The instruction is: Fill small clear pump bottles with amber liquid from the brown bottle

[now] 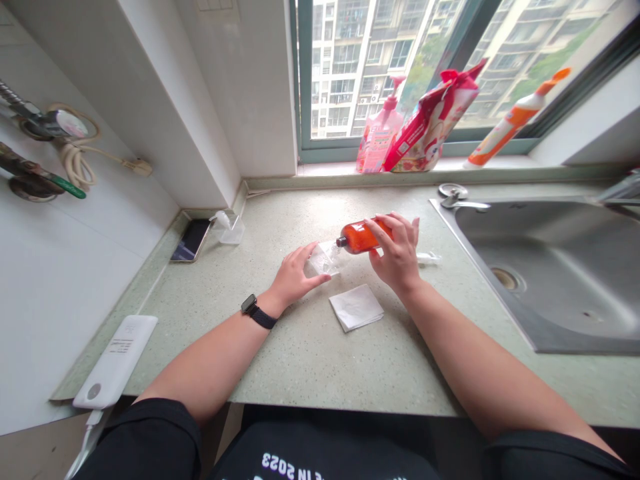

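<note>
In my right hand (397, 253) is an amber-orange bottle (357, 238), tipped nearly flat with its dark threaded neck pointing left. Clear liquid seems to run from the mouth into a small clear square container (325, 258) standing on the counter. My left hand (299, 275), with a black watch on the wrist, steadies that container between thumb and fingers. A folded white paper towel (356, 308) lies just in front of the container. Partly behind my right hand lies a clear plastic piece (429, 258), too blurred to name.
A phone (191, 240) and a clear container with a white nozzle (230, 229) are at the back left. A white power bank (116, 361) lies at the front left edge. The steel sink (565, 280) is on the right. A pump bottle (379, 137) and red bag (433, 123) stand on the windowsill.
</note>
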### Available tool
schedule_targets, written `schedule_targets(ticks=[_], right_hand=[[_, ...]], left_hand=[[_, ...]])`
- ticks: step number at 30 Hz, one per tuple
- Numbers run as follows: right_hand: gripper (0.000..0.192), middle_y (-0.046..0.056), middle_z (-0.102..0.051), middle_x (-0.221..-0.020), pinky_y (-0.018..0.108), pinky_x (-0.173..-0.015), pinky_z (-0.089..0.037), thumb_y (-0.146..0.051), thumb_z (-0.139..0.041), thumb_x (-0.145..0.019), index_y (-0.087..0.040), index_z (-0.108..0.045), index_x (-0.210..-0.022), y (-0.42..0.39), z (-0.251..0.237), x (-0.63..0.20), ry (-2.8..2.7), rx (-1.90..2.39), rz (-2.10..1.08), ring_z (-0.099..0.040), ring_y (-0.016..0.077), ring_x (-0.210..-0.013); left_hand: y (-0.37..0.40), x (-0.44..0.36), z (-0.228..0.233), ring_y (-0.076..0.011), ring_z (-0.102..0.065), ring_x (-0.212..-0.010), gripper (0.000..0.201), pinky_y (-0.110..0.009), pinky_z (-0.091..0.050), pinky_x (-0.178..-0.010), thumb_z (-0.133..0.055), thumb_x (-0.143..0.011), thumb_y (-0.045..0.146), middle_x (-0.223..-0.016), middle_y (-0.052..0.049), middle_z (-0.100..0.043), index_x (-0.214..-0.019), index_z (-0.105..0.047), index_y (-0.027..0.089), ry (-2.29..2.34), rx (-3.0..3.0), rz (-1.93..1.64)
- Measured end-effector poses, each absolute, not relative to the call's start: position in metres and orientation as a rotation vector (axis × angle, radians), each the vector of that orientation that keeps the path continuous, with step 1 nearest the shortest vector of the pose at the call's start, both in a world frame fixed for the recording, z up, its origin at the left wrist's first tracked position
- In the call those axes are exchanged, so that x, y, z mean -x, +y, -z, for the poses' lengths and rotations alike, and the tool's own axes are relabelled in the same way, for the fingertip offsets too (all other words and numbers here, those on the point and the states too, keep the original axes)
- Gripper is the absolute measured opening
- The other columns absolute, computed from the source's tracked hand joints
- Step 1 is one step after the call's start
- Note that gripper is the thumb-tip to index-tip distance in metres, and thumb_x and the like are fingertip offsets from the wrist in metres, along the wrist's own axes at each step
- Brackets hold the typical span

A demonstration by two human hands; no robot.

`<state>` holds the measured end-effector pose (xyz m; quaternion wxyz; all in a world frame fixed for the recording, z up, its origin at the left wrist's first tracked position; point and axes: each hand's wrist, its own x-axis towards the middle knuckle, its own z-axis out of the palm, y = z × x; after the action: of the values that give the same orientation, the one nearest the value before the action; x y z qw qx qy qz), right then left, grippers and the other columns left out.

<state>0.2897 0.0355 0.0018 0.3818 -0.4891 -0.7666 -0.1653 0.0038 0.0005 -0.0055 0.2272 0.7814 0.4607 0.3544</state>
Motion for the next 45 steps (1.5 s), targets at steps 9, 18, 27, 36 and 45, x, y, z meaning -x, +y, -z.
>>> schedule_targets(ticks=[9, 18, 27, 36, 45], right_hand=[[0.098, 0.006, -0.06, -0.147, 0.077, -0.131, -0.02, -0.002, -0.065, -0.082, -0.047, -0.039, -0.165, 0.0352, -0.0024, -0.2887, -1.944, 1.223, 0.441, -0.049, 0.0372, -0.148], [0.098, 0.005, -0.059, -0.149, 0.077, -0.131, -0.018, -0.003, -0.065, -0.082, -0.048, -0.038, -0.165, 0.0341, -0.003, -0.2883, -1.942, 1.238, 0.413, -0.048, 0.037, -0.148], [0.097, 0.006, -0.059, -0.149, 0.078, -0.131, -0.019, -0.004, -0.064, -0.084, -0.048, -0.038, -0.166, 0.0343, -0.0031, -0.2888, -1.947, 1.259, 0.4, -0.05, 0.0383, -0.147], [0.095, 0.005, -0.06, -0.147, 0.077, -0.131, -0.02, -0.003, -0.064, -0.083, -0.048, -0.041, -0.163, 0.0353, -0.0027, -0.288, -1.941, 1.252, 0.405, -0.05, 0.0372, -0.146], [0.096, 0.006, -0.06, -0.146, 0.079, -0.129, -0.022, -0.003, -0.064, -0.082, -0.049, -0.039, -0.163, 0.035, -0.0036, -0.2885, -1.951, 1.239, 0.427, -0.052, 0.0381, -0.145]], left_hand=[[0.0005, -0.0045, 0.0046, -0.0362, -0.066, -0.133, 0.085, -0.06, -0.052, -0.116, -0.082, -0.09, 0.064, -0.145, -0.014, -0.067, -0.159, -0.048, 0.027, 1.272, -2.138, -0.96], [0.0005, -0.0042, 0.0061, -0.0354, -0.066, -0.133, 0.086, -0.059, -0.051, -0.117, -0.081, -0.09, 0.065, -0.147, -0.014, -0.066, -0.159, -0.048, 0.028, 1.271, -2.136, -0.966], [0.0, -0.0047, 0.0041, -0.0363, -0.066, -0.133, 0.085, -0.059, -0.051, -0.117, -0.085, -0.088, 0.06, -0.145, -0.013, -0.067, -0.159, -0.05, 0.029, 1.268, -2.116, -0.972], [0.0008, -0.0047, 0.0048, -0.0351, -0.066, -0.13, 0.086, -0.057, -0.054, -0.114, -0.084, -0.088, 0.063, -0.142, -0.012, -0.068, -0.158, -0.05, 0.028, 1.266, -2.109, -0.97], [0.0014, -0.0044, 0.007, -0.0347, -0.065, -0.132, 0.084, -0.058, -0.051, -0.117, -0.085, -0.088, 0.058, -0.143, -0.012, -0.067, -0.158, -0.051, 0.028, 1.243, -2.104, -0.982]])
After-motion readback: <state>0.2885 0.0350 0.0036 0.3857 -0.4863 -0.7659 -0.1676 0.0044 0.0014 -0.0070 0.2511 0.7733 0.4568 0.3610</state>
